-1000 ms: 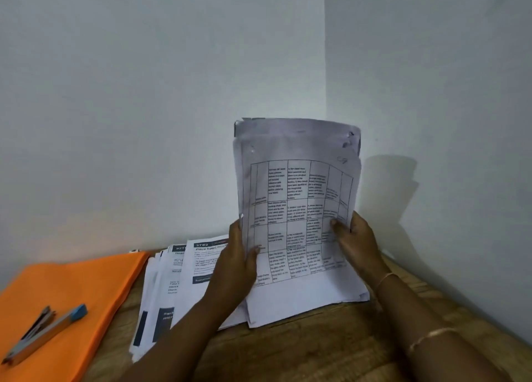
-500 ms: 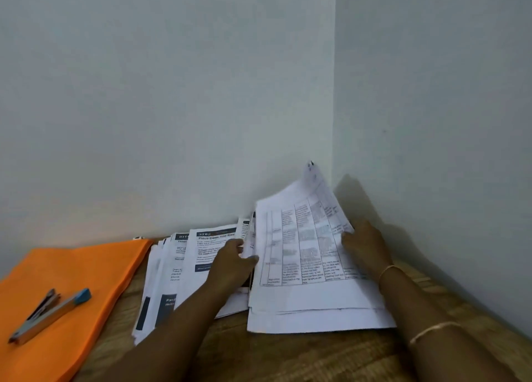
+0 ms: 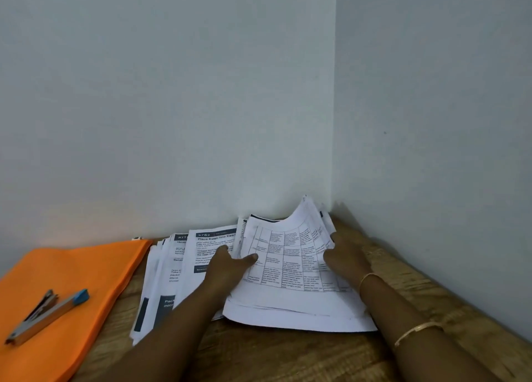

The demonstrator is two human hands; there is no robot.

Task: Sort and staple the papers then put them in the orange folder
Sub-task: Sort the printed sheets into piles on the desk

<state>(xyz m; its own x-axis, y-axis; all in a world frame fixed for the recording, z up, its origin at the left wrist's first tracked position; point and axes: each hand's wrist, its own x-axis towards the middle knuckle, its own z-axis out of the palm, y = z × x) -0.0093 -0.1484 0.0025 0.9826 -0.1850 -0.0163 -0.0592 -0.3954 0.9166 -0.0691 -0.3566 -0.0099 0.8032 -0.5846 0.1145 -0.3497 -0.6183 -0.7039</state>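
Papers gripped at both edges by curled fingers

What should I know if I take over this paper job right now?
Left hand grips the left edge of the grid-printed stack, thumb on top.
Right hand holds its right edge, curled upward.
That stack lies on the wooden table; a fanned paper pile sits to its left.
The stapler lies on the orange folder, far left.
Done: sorting under way; no sheets seen in the folder.
Left: finish sorting, staple, file.
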